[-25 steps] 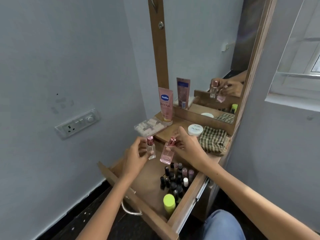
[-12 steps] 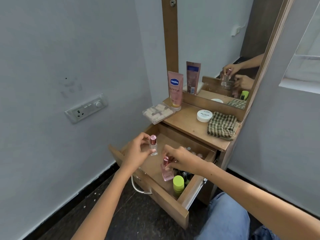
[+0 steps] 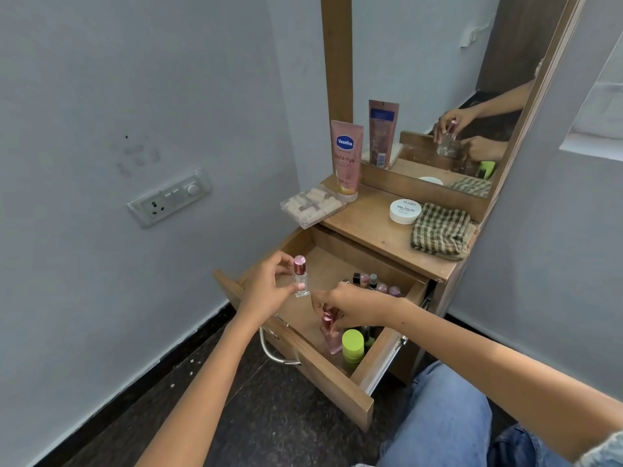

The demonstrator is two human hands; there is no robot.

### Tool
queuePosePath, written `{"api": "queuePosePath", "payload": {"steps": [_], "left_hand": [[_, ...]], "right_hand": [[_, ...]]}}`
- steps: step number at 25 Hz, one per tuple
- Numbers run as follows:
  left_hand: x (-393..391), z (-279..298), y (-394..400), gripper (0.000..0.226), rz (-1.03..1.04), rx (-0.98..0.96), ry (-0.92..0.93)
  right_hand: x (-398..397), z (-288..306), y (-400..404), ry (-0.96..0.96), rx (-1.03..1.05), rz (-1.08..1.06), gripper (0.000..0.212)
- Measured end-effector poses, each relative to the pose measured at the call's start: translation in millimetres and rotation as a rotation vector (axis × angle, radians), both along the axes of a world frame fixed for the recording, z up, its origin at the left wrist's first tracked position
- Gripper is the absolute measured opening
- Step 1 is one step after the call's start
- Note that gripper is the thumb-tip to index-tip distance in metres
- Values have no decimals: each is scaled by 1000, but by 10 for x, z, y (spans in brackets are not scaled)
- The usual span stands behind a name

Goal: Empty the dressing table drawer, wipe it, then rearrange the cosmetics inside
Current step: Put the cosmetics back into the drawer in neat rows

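The wooden drawer [image 3: 323, 372] is pulled out below the dressing table top [image 3: 371, 224]. My left hand [image 3: 269, 288] holds a small clear bottle with a pink cap [image 3: 300, 278] upright over the drawer's left side. My right hand [image 3: 350, 308] grips the cap of a larger pink perfume bottle [image 3: 330, 335], which stands low in the drawer's front part beside a lime-green capped bottle [image 3: 352, 347]. Several nail polish bottles [image 3: 374, 284] stand along the drawer's right side, partly hidden by my right hand.
On the table top stand a pink Vaseline tube [image 3: 346, 160], a clear box of rollers [image 3: 312, 205], a white nail polish remover jar [image 3: 405, 211] and a folded checked cloth [image 3: 441, 232]. A mirror [image 3: 438, 79] rises behind. A wall socket [image 3: 168, 197] is at left. My knee in jeans [image 3: 445, 416] is at lower right.
My right hand has lowered the larger pink bottle down into the drawer's front. The left hand still holds the small bottle. My view has drawn back and tilted down.
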State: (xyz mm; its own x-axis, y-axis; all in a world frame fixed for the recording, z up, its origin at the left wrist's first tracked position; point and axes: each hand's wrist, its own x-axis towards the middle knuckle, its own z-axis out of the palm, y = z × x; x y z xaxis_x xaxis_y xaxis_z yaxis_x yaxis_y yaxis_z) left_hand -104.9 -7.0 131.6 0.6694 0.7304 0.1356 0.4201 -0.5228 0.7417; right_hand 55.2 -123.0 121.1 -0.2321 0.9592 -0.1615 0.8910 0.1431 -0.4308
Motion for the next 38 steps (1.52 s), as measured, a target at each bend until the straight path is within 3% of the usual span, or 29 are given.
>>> {"api": "queuePosePath", "payload": {"steps": [8,12,17,22,27,32,38], "left_hand": [[-49,-53,35,38,-57,-11,58],[-32,-60,64,39,-168,-70,150],[25,-67,35,37,-370,-168,246],[136,-126,22,37,-443,-194,342],[204,-212,-8,37,-490,-216,389],[235,-262,-37,40,-496,-149,465],[252,-270,-81,41,-472,-125,508]], "right_hand": [[83,70,-129,133,43,52,20],[139,97,-215,124,76,10,26],[339,126,-382,279,165,-190,29],[293,48,-489,254,185,-225,23],[50,-49,-483,74,266,-252,16],[-110,-74,-419,-33,286,-337,22],[-22,-37,-418,87,222,-302,12]]}}
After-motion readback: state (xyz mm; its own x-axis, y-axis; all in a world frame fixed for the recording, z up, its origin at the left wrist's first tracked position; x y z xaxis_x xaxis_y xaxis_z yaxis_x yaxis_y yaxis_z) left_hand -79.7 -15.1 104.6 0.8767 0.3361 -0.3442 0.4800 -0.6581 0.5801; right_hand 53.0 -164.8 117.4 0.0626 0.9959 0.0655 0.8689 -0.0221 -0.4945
